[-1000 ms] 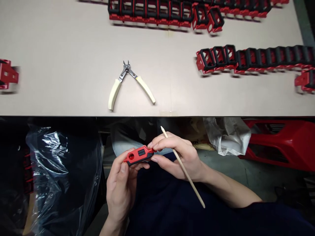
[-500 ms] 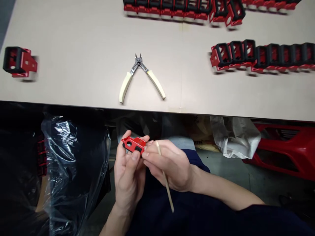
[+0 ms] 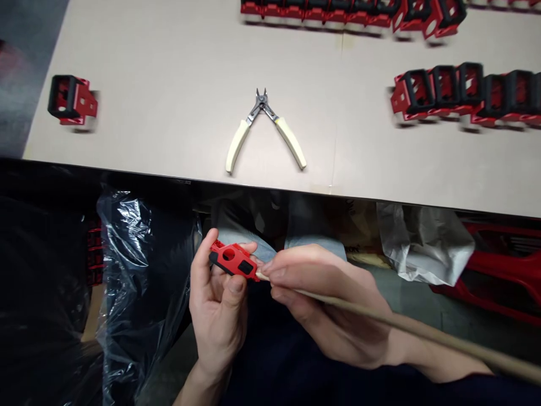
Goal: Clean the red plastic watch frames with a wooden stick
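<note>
My left hand (image 3: 217, 299) cradles a red and black plastic chain link (image 3: 232, 260) between thumb and fingers, and the link's round hole faces up. My right hand (image 3: 325, 299) pinches a long thin wooden stick (image 3: 439, 336), which runs out to the lower right. The stick's pale tip meets the link's right end, near my right fingertips. Part of the link's underside is hidden by my left fingers. Both hands are below the table's front edge, over my lap.
A beige table (image 3: 169, 113) lies ahead, holding cream-handled side cutters (image 3: 265, 131), a single link (image 3: 72, 100) and rows of joined links (image 3: 456, 93). Below its edge are a black plastic bag (image 3: 143, 270), a grey-white bag (image 3: 422, 245) and a red moulded part (image 3: 507, 270).
The stick has swung from pointing up-left to lying nearly level, with its tip now at the link. The link has turned in my left hand. The whole view has shifted with my head.
</note>
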### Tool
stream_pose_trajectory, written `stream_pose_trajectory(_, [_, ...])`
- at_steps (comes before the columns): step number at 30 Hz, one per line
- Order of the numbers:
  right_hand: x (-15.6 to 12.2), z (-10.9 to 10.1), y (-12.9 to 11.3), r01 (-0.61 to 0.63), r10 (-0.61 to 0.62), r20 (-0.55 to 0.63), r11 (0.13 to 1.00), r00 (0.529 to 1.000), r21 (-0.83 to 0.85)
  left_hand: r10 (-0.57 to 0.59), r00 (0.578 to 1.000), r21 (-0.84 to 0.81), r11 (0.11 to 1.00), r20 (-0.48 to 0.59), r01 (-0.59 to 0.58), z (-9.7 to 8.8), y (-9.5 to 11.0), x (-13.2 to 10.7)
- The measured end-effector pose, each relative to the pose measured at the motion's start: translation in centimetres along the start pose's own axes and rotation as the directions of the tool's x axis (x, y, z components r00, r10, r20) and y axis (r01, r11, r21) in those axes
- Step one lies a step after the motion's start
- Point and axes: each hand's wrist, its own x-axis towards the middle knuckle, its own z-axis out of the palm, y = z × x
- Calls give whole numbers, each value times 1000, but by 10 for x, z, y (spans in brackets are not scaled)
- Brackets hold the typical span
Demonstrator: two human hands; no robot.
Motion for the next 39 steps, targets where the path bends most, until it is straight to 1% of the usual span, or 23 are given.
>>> stream_pose_trajectory(2, [0,6,2,-15,20,-74,998,997,58,33,999,2,999,-3,-33,-1,-1,0])
stream_pose_trajectory(4, [0,11,7,-2,16,-146,995,989,98,85,996,-4,996,12,-85,-2,-4,1])
stream_pose_trajectory(6, [1,14,11,27,-4,-179,992,984,124,131,991,4,991,40,-131,-3,-6,2])
stream_pose_trajectory(10, [1,16,13,34,-9,-167,988,986,148,168,984,39,985,63,-171,-6,-9,2])
stream_pose_trajectory(14, [1,15,11,50,-33,-147,992,989,114,186,980,64,979,70,-191,-7,-11,2])
stream_pose_trajectory(20, [-2,19,13,72,-62,-137,995,989,72,196,980,94,975,45,-199,-7,-12,1])
stream_pose_trajectory(25, [-3,20,14,82,-73,-142,995,987,60,238,971,96,966,30,-240,-5,-15,1])
stream_pose_trajectory(34, [-6,24,21,99,-95,-142,995,985,16,216,975,75,973,49,-219,-8,-18,1])
stream_pose_trajectory(39, [-3,18,19,89,-92,-117,996,989,-25,121,989,0,993,82,-121,-6,-15,5])
